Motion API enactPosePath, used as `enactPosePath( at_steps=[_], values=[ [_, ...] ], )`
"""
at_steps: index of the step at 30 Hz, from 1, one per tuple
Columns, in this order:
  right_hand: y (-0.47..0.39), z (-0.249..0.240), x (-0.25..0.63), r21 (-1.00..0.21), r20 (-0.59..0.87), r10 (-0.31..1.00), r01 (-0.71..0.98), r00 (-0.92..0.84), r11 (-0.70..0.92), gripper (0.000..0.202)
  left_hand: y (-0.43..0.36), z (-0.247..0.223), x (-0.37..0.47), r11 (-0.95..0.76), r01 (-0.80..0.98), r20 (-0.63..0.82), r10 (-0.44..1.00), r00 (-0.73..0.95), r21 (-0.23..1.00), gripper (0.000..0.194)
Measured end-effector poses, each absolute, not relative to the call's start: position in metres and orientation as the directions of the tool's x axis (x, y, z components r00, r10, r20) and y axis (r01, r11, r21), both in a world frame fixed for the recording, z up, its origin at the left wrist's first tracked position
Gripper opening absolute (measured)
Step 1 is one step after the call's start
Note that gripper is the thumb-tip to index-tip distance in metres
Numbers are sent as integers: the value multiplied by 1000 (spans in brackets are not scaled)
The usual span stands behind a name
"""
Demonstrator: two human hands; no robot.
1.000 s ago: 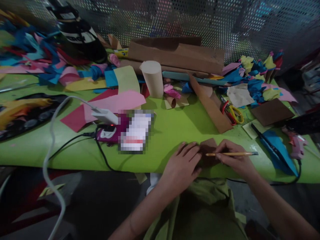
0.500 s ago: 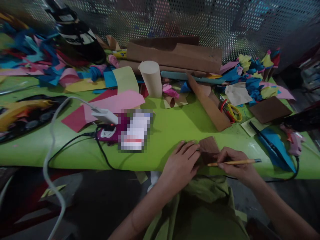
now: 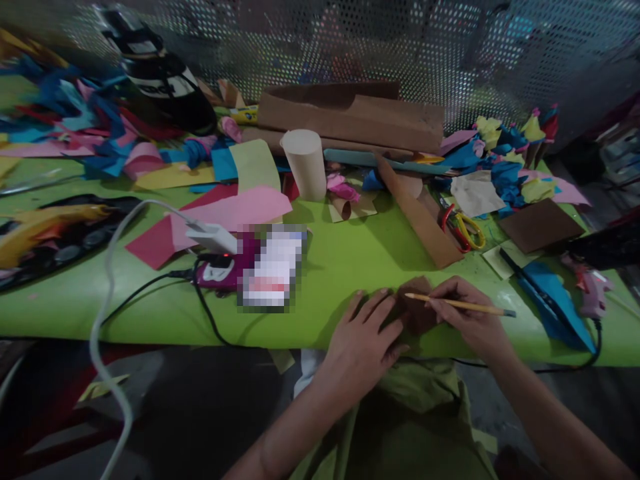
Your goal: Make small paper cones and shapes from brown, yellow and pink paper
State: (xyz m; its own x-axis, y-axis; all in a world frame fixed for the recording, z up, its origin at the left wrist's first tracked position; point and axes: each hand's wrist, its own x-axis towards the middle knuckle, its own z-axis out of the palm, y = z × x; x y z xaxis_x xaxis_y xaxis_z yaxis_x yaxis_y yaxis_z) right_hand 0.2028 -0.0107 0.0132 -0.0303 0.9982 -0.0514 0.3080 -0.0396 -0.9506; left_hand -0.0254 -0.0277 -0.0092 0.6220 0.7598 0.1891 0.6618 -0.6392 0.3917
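A small brown piece of paper or card (image 3: 420,319) lies on the green table (image 3: 350,260) near its front edge. My left hand (image 3: 365,333) rests flat on the table with its fingers spread, the fingertips and thumb at the card's left side. Between the thumb and fingers of my right hand (image 3: 465,317) is a yellow pencil (image 3: 467,307). Its tip points left over the upper part of the card, and its dark end points right. Whether the tip touches the card I cannot tell.
A blurred-out phone (image 3: 275,267) leans on a purple power strip (image 3: 217,275) with cables. Behind stand a cream paper roll (image 3: 305,167) and brown paper (image 3: 350,110). At right lie scissors (image 3: 465,230), a dark cutter (image 3: 533,283) on blue paper, and a pink glue gun (image 3: 595,293).
My right hand has moved slightly up and left, carrying the pencil tip from the card's lower edge to its upper part. The left hand stays beside the card. The view has shifted slightly.
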Motion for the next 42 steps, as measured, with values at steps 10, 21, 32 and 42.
enactPosePath(
  at_steps=[10,21,32,42],
  values=[
    [-7,8,196,-934,-64,994,355,-83,-30,18,-27,-12,-25,-647,661,214,757,617,380,36],
    [-6,8,202,-873,30,998,486,-55,53,16,-30,-19,-25,-671,636,251,737,627,383,41],
    [-7,5,223,-843,111,986,537,121,29,23,-31,-18,-24,-665,643,262,744,615,380,42],
    [-7,5,223,-865,91,980,502,180,-12,25,-35,-15,-24,-670,652,254,740,623,354,37]
  ],
)
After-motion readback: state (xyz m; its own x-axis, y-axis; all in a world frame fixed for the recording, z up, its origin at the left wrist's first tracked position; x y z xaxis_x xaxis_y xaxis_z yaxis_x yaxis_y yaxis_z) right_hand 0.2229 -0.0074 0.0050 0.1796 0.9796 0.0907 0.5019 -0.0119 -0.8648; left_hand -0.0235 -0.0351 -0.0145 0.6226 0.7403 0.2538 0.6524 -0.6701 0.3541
